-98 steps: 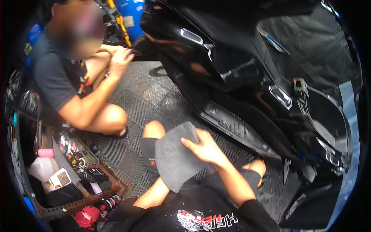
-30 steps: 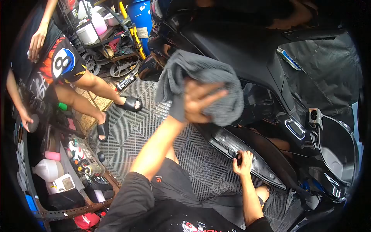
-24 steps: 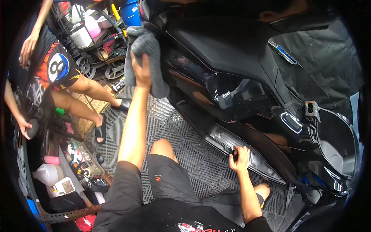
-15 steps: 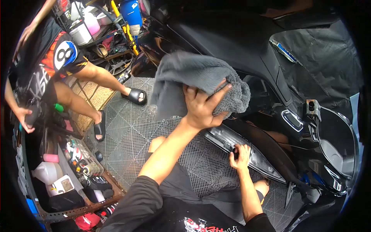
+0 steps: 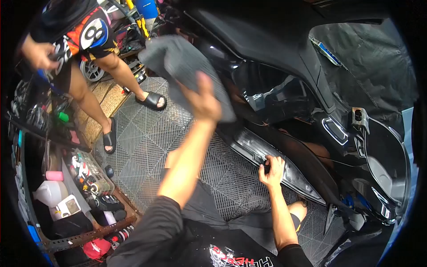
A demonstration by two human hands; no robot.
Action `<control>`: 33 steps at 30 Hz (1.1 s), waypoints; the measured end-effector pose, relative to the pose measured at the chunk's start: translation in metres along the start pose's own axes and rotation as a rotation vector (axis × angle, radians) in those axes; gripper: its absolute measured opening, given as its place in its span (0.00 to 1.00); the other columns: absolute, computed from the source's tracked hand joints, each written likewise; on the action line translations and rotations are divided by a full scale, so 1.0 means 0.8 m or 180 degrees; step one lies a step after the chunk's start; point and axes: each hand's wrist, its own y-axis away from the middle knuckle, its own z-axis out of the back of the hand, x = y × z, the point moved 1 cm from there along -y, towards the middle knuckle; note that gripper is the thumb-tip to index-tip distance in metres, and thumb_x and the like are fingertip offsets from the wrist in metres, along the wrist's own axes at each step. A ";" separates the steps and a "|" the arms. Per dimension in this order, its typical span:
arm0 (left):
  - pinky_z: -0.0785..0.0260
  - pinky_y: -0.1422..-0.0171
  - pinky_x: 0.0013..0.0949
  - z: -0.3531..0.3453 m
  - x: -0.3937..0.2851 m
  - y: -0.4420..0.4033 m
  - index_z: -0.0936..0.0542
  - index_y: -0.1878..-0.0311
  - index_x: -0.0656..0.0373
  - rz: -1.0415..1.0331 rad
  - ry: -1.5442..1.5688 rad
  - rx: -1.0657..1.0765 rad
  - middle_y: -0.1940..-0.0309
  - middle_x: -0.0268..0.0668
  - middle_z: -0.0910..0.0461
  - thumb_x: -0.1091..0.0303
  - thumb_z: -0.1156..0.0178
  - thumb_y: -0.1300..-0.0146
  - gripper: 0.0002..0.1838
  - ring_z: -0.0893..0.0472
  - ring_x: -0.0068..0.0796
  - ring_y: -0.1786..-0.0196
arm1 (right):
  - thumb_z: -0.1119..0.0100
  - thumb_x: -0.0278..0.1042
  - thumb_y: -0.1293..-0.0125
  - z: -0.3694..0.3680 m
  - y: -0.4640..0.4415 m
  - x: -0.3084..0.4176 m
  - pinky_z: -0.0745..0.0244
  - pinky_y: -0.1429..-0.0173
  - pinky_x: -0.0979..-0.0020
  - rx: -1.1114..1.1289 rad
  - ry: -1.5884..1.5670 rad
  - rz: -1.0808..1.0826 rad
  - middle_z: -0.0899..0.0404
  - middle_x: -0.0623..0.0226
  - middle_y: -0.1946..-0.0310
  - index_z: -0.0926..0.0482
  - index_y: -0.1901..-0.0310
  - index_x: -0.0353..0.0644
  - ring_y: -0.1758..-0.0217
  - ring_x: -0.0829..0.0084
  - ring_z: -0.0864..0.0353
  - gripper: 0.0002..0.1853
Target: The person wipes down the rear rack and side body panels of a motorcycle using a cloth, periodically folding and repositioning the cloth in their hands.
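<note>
Grey cloth (image 5: 189, 60) spread wide against my left hand (image 5: 203, 103), likely for coverage; right hand (image 5: 273, 171) at footboard (image 5: 252, 145), likely bracing; whether either clasps, unclear.

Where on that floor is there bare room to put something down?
The floor mat lies bare between the black sandals and the person's left forearm, and again between that forearm and the footboard, where the right hand is. The rusty rack at lower left is crowded with containers and small items.
</note>
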 end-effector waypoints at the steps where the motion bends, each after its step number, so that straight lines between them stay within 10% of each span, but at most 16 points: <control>1: 0.55 0.14 0.46 -0.003 0.034 0.059 0.46 0.22 0.77 -0.0172 -0.0234 0.0337 0.19 0.59 0.45 0.53 0.48 0.21 0.40 0.43 0.50 0.17 | 0.34 0.37 0.47 0.000 -0.001 0.001 0.34 0.48 0.57 0.0026 -0.0013 0.0000 0.27 0.68 0.69 0.21 0.52 0.41 0.61 0.61 0.27 0.20; 6: 0.64 0.15 0.56 -0.018 0.015 0.097 0.43 0.22 0.76 -0.1503 -0.0875 0.0348 0.23 0.66 0.42 0.52 0.52 0.23 0.39 0.43 0.66 0.20 | 0.34 0.38 0.45 -0.001 0.008 -0.007 0.35 0.50 0.55 -0.0020 0.0159 0.0221 0.27 0.67 0.70 0.21 0.54 0.40 0.63 0.60 0.28 0.18; 14: 0.39 0.22 0.36 -0.023 -0.041 0.016 0.36 0.26 0.69 0.1256 0.1399 -0.0700 0.29 0.45 0.31 0.40 0.46 0.21 0.40 0.29 0.33 0.29 | 0.33 0.43 0.45 0.002 0.000 0.002 0.33 0.46 0.53 -0.0079 0.0179 -0.0060 0.24 0.65 0.65 0.23 0.47 0.40 0.56 0.56 0.26 0.25; 19: 0.51 0.15 0.39 -0.088 -0.046 0.165 0.43 0.18 0.63 0.1929 0.1498 -0.1315 0.17 0.42 0.45 0.35 0.55 0.20 0.43 0.39 0.37 0.19 | 0.35 0.45 0.43 -0.002 0.005 -0.005 0.33 0.45 0.52 -0.0101 0.0187 0.0000 0.23 0.62 0.64 0.23 0.45 0.40 0.55 0.53 0.25 0.26; 23: 0.51 0.15 0.41 -0.141 -0.105 0.212 0.41 0.19 0.57 0.3112 0.2967 -0.1223 0.19 0.42 0.42 0.30 0.63 0.21 0.43 0.37 0.39 0.20 | 0.37 0.55 0.43 -0.062 0.063 -0.074 0.33 0.40 0.44 0.0479 0.0646 -0.0429 0.24 0.50 0.48 0.23 0.44 0.37 0.46 0.43 0.27 0.32; 33: 0.32 0.30 0.53 -0.094 -0.078 0.227 0.24 0.36 0.57 0.3322 0.2919 -0.0471 0.37 0.42 0.24 0.31 0.59 0.25 0.38 0.25 0.46 0.35 | 0.33 0.42 0.49 -0.011 0.033 -0.027 0.31 0.40 0.46 -0.0492 0.0406 0.0101 0.23 0.53 0.54 0.22 0.47 0.37 0.50 0.49 0.25 0.27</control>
